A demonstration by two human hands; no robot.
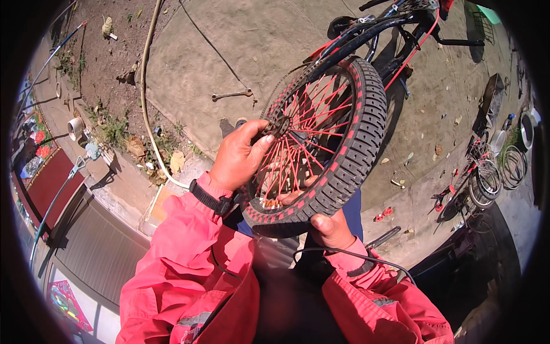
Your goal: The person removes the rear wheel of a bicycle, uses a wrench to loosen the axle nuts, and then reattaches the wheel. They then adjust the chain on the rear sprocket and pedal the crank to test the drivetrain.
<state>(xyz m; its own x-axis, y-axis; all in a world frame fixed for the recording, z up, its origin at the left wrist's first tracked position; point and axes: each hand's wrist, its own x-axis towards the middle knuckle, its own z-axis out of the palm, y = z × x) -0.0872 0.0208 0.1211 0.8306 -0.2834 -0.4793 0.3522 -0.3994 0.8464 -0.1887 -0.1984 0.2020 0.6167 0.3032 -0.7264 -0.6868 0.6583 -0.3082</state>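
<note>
Both hands are on a small bike wheel [321,143] with a chunky black tyre that has red blocks along its edge and red spokes inside. Left hand [238,157] has its grip pinched on the hub [281,125] in the middle of the wheel, fingertips and thumb closed around the dark toothed part there. Right hand [329,226] is grasping the tyre from underneath at the bottom of the wheel, thumb on the near side and a couple of fingers poking up through the spokes, so that grip is clenched on the rubber. The wheel is held up in front of the person's chest, tilted, with its upper edge just beside the frame of a dark bicycle [395,28] with red cable lines that lies on the concrete ground [258,46].

The person wears a pink-red jacket and a black watch [209,199] on the left wrist. A thin black cable [355,255] loops across the right sleeve.

Other stuff around: a wrench [232,94] lying on the concrete well beyond the wheel, a pale hose [146,86] running along the dirt strip on the left, dry leaves scattered about, and a few more bikes and wheels [487,178] parked off to the right.
</note>
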